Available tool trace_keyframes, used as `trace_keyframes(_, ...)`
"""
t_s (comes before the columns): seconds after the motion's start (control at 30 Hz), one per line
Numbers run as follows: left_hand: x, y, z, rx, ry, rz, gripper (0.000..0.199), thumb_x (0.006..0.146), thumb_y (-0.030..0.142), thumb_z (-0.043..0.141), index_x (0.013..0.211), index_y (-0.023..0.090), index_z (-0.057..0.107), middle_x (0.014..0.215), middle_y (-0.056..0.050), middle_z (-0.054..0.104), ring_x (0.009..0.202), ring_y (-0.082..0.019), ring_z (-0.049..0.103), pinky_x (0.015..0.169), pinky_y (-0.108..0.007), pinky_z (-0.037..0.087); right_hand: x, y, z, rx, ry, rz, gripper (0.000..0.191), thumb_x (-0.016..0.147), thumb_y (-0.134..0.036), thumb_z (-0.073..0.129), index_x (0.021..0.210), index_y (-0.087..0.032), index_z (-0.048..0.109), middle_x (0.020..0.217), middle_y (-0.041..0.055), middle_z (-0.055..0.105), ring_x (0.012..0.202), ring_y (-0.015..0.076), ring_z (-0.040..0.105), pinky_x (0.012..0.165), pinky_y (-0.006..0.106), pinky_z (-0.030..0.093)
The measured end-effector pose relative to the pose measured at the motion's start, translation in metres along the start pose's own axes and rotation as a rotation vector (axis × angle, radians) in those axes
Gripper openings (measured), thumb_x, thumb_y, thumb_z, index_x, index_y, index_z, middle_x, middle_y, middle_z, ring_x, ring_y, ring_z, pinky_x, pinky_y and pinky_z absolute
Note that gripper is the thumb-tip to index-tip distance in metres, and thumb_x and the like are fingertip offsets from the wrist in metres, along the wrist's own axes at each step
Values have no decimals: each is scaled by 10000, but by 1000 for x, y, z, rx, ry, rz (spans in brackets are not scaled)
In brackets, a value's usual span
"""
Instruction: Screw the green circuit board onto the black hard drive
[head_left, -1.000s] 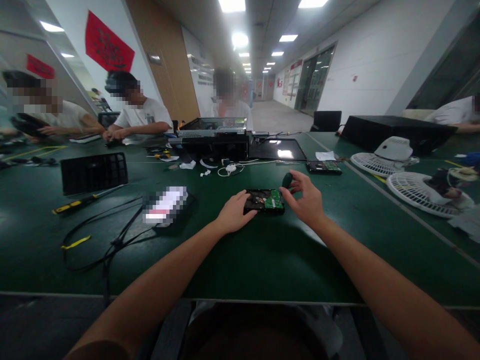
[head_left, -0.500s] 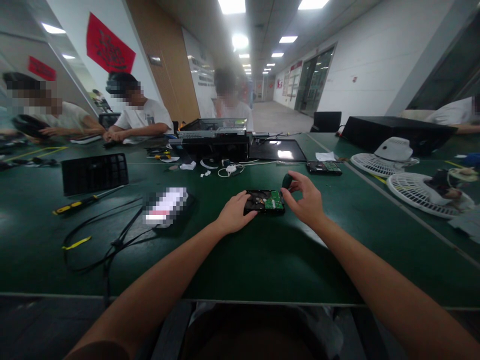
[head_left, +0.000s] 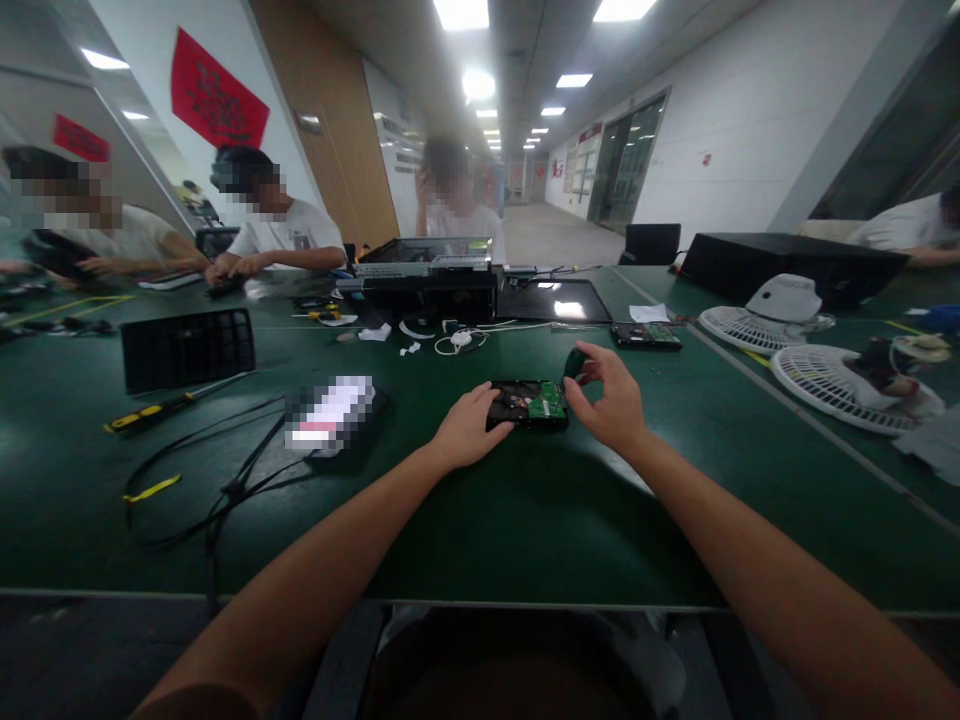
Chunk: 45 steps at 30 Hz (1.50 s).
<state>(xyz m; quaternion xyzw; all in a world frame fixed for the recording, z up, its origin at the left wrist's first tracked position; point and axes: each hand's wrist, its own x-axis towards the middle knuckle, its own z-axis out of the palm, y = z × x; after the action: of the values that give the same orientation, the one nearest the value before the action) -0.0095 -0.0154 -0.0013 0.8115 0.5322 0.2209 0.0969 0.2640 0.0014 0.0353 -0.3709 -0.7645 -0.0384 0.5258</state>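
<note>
A hard drive [head_left: 547, 402] lies on the green table in front of me, its green circuit board facing up on the right part. My left hand [head_left: 469, 430] is closed on the drive's left end, thumb along the near edge and fingers on the far side. Between the thumb and fingers of my right hand [head_left: 613, 400] is a small screwdriver [head_left: 575, 362] with a dark green handle, held roughly upright. Its lower end is at the board's right edge; whether the tip sits in a screw is too small to tell.
Another hard drive [head_left: 646, 336] lies farther back at right, near white fan parts [head_left: 832, 390]. Leftward are a blurred-out device [head_left: 330, 415], black cables [head_left: 236, 490], a yellow-black screwdriver [head_left: 150, 412] and a black panel [head_left: 187, 350]. An opened computer case [head_left: 427, 290] stands behind; people sit across the table.
My hands, the hard drive and the screwdriver hold nearly the same place. The view has shifted very slightly. Across the table, one person's hand has lifted toward the head.
</note>
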Motion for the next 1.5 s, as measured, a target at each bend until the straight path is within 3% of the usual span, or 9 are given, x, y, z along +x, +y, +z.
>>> trace_keyframes(0.13, 0, -1, 1, -2, 0, -10, 659, 971, 514, 665, 1518, 173, 524, 1662, -162, 443, 1546, -338, 415, 1266, -503, 368, 1, 0, -1, -2, -8, -11, 561, 924, -311, 692, 1462, -287, 538, 1143, 86, 692, 906, 254, 707, 864, 498, 642)
trace_keyframes(0.33, 0, -1, 1, 4, -3, -2, 669, 986, 531, 636, 1529, 158, 521, 1655, -172, 452, 1547, -339, 414, 1267, -495, 364, -1, 1, 0, 66, -31, 2, 562, 944, -255, 640, 1490, -278, 506, 1241, 104, 707, 933, 251, 731, 913, 502, 635)
trace_keyframes(0.57, 0, -2, 1, -8, -11, -19, 672, 980, 537, 643, 1536, 182, 514, 1663, -161, 444, 1547, -342, 413, 1254, -508, 375, 2, 1, -2, -24, 3, -18, 532, 932, -322, 694, 1440, -277, 546, 1107, 82, 685, 881, 251, 703, 855, 496, 637)
trace_keyframes(0.83, 0, -1, 0, -11, -4, -7, 663, 979, 513, 653, 1525, 160, 521, 1654, -171, 453, 1545, -347, 414, 1263, -502, 369, -1, 3, 0, 58, -27, -1, 569, 940, -251, 655, 1488, -268, 502, 1220, 102, 717, 912, 244, 741, 914, 495, 636)
trace_keyframes(1.0, 0, 0, 0, 1, -1, 2, 643, 975, 492, 663, 1508, 159, 526, 1656, -173, 449, 1551, -344, 409, 1272, -496, 361, -2, 3, 3, 58, 14, 45, 649, 921, -297, 697, 1520, -240, 453, 1282, 137, 702, 902, 248, 751, 876, 481, 649)
trace_keyframes(1.2, 0, -2, 2, 4, 3, 6, 662, 978, 508, 655, 1519, 149, 521, 1659, -175, 445, 1554, -342, 404, 1274, -493, 357, -1, 2, 2, 15, 24, 34, 553, 921, -346, 723, 1428, -235, 532, 1110, 105, 734, 850, 242, 743, 846, 470, 650)
trace_keyframes(1.5, -1, 2, -2, -14, -20, -39, 689, 979, 531, 653, 1546, 171, 502, 1683, -160, 414, 1547, -361, 409, 1257, -517, 374, -1, 1, 1, 35, 26, 24, 510, 962, -342, 674, 1442, -255, 525, 1195, 108, 735, 896, 248, 751, 883, 484, 647)
